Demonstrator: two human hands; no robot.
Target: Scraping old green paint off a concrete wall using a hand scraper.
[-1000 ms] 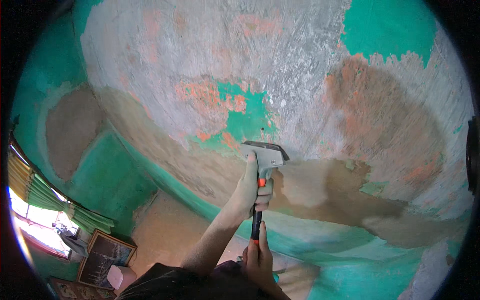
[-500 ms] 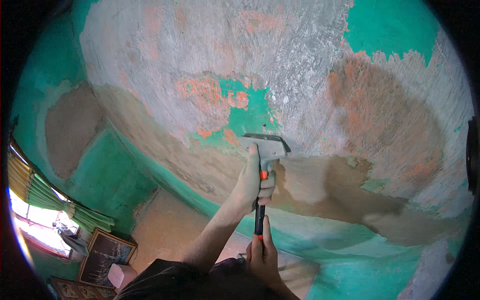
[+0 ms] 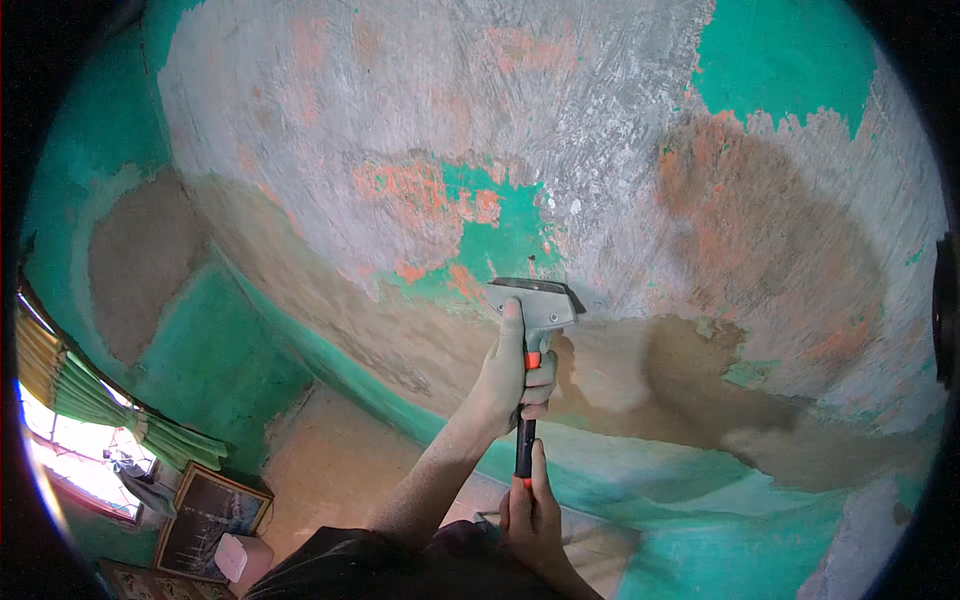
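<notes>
Patchy, half-bare wall fills the upper frame. Scraper at frame centre, long axis near vertical, head directly above the left hand's grip, which wraps the upper handle, nearer it; right hand's grip holds the handle's lower end; green paint patch just above the head.

Toward my lower left I see a bright window hung with a green and yellow curtain; near it, a dark framed picture, its lower part overlapped by a pale pink container.
</notes>
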